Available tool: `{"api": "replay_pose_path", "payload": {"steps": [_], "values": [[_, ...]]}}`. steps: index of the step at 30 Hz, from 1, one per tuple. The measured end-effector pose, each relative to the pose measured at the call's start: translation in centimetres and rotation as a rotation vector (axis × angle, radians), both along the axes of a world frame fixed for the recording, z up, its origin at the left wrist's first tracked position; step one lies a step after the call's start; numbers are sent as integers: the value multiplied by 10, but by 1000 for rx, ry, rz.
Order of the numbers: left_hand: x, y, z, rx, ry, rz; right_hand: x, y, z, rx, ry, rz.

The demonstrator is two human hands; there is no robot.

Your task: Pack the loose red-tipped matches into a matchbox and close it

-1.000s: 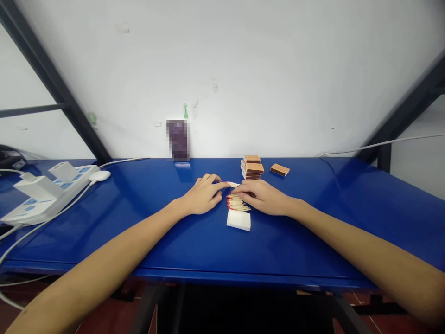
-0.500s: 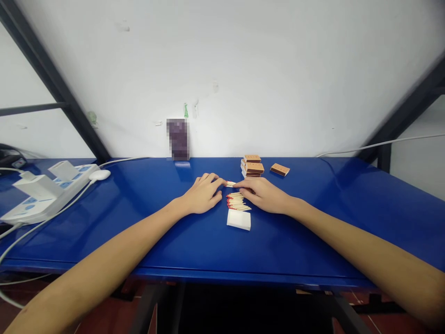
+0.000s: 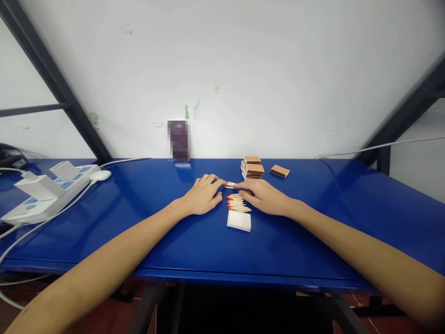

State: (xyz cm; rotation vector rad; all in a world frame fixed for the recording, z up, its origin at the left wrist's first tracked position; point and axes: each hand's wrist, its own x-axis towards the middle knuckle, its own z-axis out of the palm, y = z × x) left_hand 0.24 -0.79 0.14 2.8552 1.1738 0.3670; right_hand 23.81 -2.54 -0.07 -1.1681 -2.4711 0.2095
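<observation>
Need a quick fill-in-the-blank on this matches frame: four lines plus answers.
1. The matches lie between the left hand and the right hand on a ____ table.
2. The match heads are ____.
3. The box nearest the person is ____.
4. The power strip sits at the table's ____ end.
Missing words: blue; red; white; left.

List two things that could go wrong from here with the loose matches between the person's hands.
The loose red-tipped wooden matches lie in an untidy pile between the left hand and right hand; a nudge could scatter them across the glossy blue table.
The small white cardboard tray sits unheld in front of the pile, so a hand might knock it toward the table's near edge.
</observation>
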Motion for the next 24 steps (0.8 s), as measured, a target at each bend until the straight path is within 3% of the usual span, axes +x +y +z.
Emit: {"api": "replay_pose_path", "payload": {"steps": [24], "values": [[-1, -1, 1, -16, 7, 36, -2, -1, 1, -15, -4, -19]]}}
